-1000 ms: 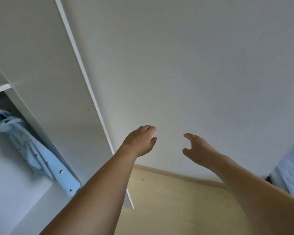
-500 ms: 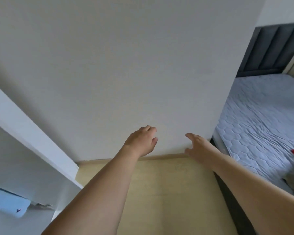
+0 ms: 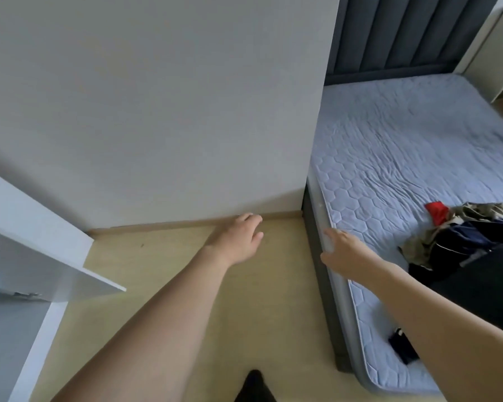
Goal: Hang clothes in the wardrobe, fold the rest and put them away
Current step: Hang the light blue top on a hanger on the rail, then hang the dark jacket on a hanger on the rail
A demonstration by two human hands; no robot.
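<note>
While nothing is held, both arms are stretched forward: the left hand (image 3: 238, 236) is seen over the floor (image 3: 163, 274) with fingers loosely bent, and the right hand (image 3: 346, 250) is spread loosely at the mattress (image 3: 404, 146) edge. A heap of clothes (image 3: 459, 242) is piled on the mattress, right of that hand. The white wardrobe (image 3: 26, 242) is seen at far left.

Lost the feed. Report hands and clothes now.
Left hand open, empty. Right hand open, empty, over mattress edge. Clothes pile on bed, untouched. Nothing between.
</note>
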